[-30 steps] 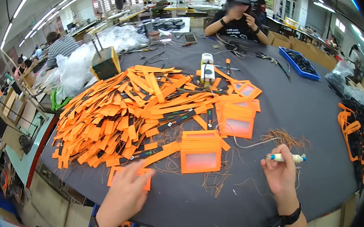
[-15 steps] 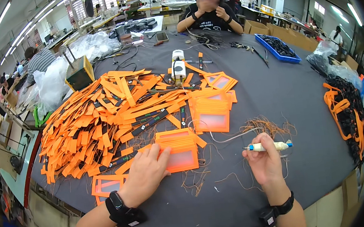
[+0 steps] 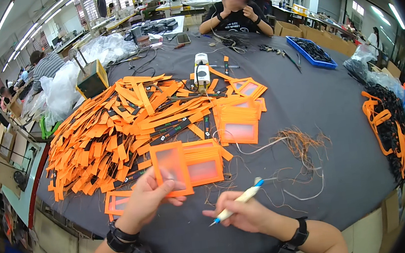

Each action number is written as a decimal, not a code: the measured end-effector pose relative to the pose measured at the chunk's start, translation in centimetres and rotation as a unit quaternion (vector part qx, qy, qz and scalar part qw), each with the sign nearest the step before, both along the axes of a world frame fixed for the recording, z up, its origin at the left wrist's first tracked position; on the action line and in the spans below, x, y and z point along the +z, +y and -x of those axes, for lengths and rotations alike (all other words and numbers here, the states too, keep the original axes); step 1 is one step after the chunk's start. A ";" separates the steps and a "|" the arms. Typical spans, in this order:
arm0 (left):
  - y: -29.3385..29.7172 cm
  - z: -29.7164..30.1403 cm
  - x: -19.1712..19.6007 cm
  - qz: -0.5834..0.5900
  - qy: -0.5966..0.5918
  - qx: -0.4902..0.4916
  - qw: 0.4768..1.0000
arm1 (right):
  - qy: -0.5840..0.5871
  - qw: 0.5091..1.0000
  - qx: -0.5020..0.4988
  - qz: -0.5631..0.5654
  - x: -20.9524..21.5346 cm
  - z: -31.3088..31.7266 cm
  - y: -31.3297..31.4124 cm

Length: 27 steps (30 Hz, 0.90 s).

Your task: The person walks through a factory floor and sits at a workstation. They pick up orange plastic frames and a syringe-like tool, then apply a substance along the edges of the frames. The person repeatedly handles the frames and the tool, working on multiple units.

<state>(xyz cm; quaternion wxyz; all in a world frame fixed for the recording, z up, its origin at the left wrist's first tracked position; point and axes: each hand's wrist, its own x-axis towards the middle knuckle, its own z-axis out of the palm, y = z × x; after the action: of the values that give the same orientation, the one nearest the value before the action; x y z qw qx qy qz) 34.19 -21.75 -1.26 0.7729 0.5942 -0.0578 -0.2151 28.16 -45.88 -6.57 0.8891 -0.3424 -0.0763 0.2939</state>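
Orange window frame lifted, pen tool in hand

Our left hand (image 3: 143,200) pinches the orange frame (image 3: 171,169) above the table edge; our right hand (image 3: 245,214) grips the pen tool (image 3: 237,201). Its tip could snag loose threads (image 3: 299,143).

Left hand (image 3: 144,203) hides the lower edge of the orange card holder (image 3: 171,169) (thumb tucked behind); both elbows cut off below.

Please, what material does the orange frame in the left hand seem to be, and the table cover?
The orange frame, held by the left hand, looks like thin flexible plastic or coated fabric: flat, a bright even border, a clear, slightly glossy window in the middle. The table cover looks like dark grey felt or woven cloth: matte, no shine, loose threads lying on it.
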 end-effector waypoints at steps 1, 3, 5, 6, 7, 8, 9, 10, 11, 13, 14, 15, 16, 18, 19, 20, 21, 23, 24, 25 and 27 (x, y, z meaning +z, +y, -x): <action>-0.3 0.3 -0.4 -0.002 0.006 -0.008 1.000 | -0.002 1.000 -0.012 0.006 -0.3 -0.3 0.1; -1.4 0.6 -0.6 0.034 0.035 -0.034 0.998 | -0.005 0.999 -0.039 0.020 -0.6 -0.7 0.3; -2.1 0.5 -0.6 0.053 0.053 -0.071 0.995 | -0.046 0.976 -0.195 0.085 -0.3 -1.5 -1.5; -2.5 0.4 -0.7 0.055 0.061 -0.085 0.993 | -0.084 0.940 -0.299 0.145 -0.6 -2.1 -3.0; -3.0 0.2 -0.6 0.057 0.068 -0.101 0.991 | -0.091 0.905 -0.387 0.154 -0.6 -2.7 -4.5; -3.3 0.0 -0.6 0.060 0.075 -0.117 0.989 | -0.109 0.889 -0.418 0.149 -0.2 -3.0 -5.9; -3.8 -0.2 -0.5 0.044 0.071 -0.138 0.987 | -0.111 0.876 -0.447 0.144 0.3 -3.0 -6.8; -4.2 -0.3 -0.5 0.027 0.066 -0.158 0.985 | -0.114 0.861 -0.476 0.139 1.0 -2.9 -7.3; -4.6 -0.5 -0.4 0.010 0.061 -0.178 0.982 | -0.120 0.861 -0.473 0.143 1.4 -2.8 -7.4; -5.3 -0.7 -0.2 0.010 0.059 -0.194 0.979 | -0.133 0.862 -0.466 0.151 2.4 -2.5 -6.8; -6.0 -1.0 -0.4 0.012 0.059 -0.210 0.976 | -0.139 0.865 -0.461 0.141 2.9 -2.0 -6.7; -6.3 -1.2 -0.6 0.034 0.080 -0.231 0.969 | -0.145 0.872 -0.451 0.126 3.2 -1.7 -6.2; -6.4 -1.4 -1.1 0.056 0.101 -0.251 0.961 | -0.152 0.878 -0.439 0.112 3.5 -1.4 -5.9; -6.6 -1.4 -2.5 0.113 0.140 -0.276 0.944 | -0.125 0.910 -0.392 0.058 3.5 -1.2 -5.8; -6.6 -1.2 -3.4 0.147 0.159 -0.280 0.935 | -0.115 0.921 -0.371 0.039 3.2 -1.2 -6.0; -6.8 -1.0 -3.9 0.180 0.178 -0.284 0.925 | -0.105 0.931 -0.350 0.020 3.0 -1.2 -6.1; -6.8 -0.5 -3.8 0.183 0.208 -0.279 0.920 | -0.083 0.938 -0.336 0.004 2.6 -1.3 -6.0; -6.9 -0.1 -4.5 0.213 0.232 -0.296 0.902 | -0.085 0.939 -0.333 -0.019 2.4 -1.3 -5.9; -7.0 0.0 -4.6 0.227 0.244 -0.305 0.892 | -0.086 0.939 -0.332 -0.030 2.3 -1.3 -5.9; -7.2 0.6 -3.7 0.154 0.243 -0.263 0.921 | -0.111 0.929 -0.352 0.021 2.7 -1.2 -5.9; -7.1 0.4 -4.1 0.169 0.259 -0.271 0.912 | -0.160 0.899 -0.389 0.123 3.9 -0.9 -5.8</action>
<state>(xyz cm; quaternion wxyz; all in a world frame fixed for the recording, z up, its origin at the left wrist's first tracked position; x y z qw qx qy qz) 33.77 -28.81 -5.39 0.7615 0.3401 -0.0502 -0.5495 29.09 -51.68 -2.63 0.8594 -0.4935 -0.0417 -0.1271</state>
